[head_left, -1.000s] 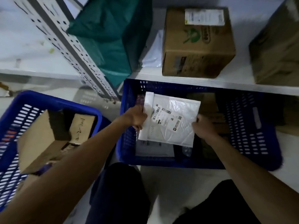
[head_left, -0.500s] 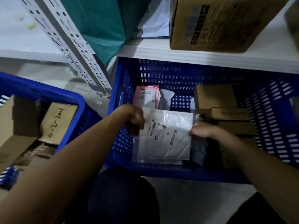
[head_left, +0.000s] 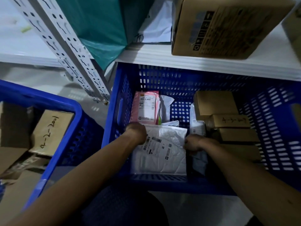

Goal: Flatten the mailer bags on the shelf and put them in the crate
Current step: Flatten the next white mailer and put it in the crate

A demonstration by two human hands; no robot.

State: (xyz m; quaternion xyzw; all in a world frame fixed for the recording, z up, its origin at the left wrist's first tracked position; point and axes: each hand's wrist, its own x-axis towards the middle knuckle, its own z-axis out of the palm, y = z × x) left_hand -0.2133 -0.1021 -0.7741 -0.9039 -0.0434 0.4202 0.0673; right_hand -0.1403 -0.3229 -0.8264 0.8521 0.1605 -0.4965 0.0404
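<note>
As the left hand (head_left: 137, 132) and right hand (head_left: 193, 144) pinch opposite edges of the white padded mailer bag (head_left: 162, 157), it lies inside the blue slotted plastic crate (head_left: 120, 103); placing seems nearly done, releasing likely comes next.

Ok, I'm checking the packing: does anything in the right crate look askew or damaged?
Nothing looks damaged. The pink mailer seems propped up near the left wall of the crate, with a crumpled white bag beside it, rather than lying flat like the white mailer in front.
</note>
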